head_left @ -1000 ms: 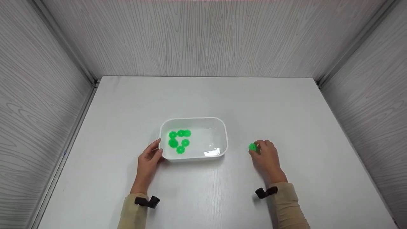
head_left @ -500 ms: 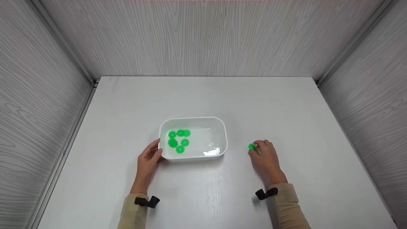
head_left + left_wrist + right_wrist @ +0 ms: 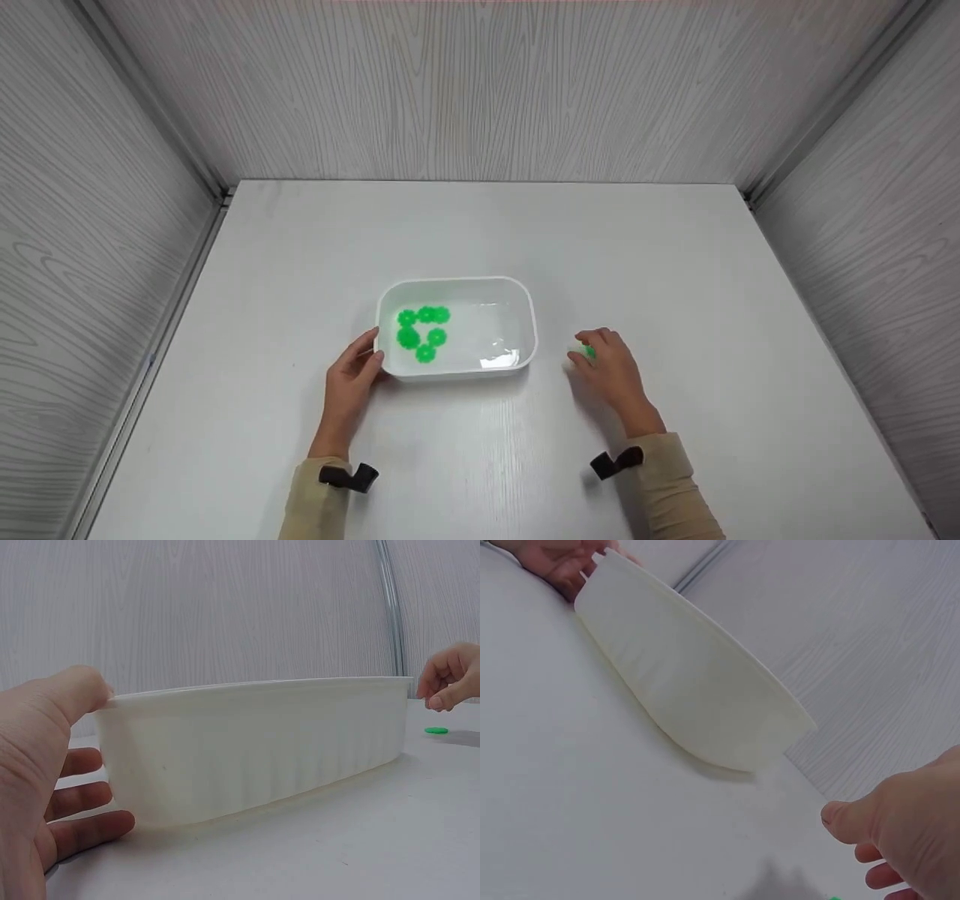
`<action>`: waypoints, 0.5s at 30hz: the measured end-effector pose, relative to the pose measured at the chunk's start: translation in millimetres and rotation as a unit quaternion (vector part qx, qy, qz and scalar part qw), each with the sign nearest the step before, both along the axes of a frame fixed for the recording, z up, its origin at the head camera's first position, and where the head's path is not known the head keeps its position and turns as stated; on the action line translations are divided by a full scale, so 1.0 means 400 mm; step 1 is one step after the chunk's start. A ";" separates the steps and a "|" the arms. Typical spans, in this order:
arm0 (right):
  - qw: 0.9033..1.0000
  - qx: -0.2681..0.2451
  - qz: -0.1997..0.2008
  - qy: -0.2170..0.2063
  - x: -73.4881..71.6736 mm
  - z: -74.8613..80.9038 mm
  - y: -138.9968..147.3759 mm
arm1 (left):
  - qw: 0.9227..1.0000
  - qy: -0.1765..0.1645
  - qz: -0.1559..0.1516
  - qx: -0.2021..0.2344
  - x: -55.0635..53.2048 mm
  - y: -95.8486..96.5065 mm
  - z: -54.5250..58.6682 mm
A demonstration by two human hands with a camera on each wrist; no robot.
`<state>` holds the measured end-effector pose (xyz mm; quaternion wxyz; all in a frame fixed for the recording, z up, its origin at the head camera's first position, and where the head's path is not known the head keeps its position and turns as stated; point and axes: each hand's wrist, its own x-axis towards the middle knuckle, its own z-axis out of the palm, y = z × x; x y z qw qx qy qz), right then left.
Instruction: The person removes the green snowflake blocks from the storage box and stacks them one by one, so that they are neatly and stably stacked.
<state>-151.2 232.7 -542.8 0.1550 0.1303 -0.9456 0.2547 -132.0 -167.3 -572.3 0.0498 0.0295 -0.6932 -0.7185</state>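
Observation:
A white rectangular plastic tub stands on the table, with several green flower-shaped discs lying in its left half. At its left end, my left hand holds the tub by the rim, the thumb on the edge and other fingers along the outer wall. To the right of the tub, my right hand hovers with thumb and forefinger apart. Under it a single green disc lies flat on the table, separate from the fingers; the hand mostly covers it in the head view.
Wood-grain panels enclose the white table at the back and both sides. Black camera mounts sit on both wrists over beige sleeves.
My right hand has let go of the green disc and shifted slightly left, leaving it on the table. The left hand and the tub have stayed in place.

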 end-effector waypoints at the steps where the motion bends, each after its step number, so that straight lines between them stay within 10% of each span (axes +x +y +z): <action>1: 1.000 0.001 0.005 0.008 0.000 0.003 -0.006 | 1.000 0.001 -0.001 0.001 0.000 0.000 0.000; 15: 0.993 -0.023 0.067 0.097 -0.013 0.058 -0.097 | 1.000 0.003 -0.006 0.000 -0.002 -0.004 -0.003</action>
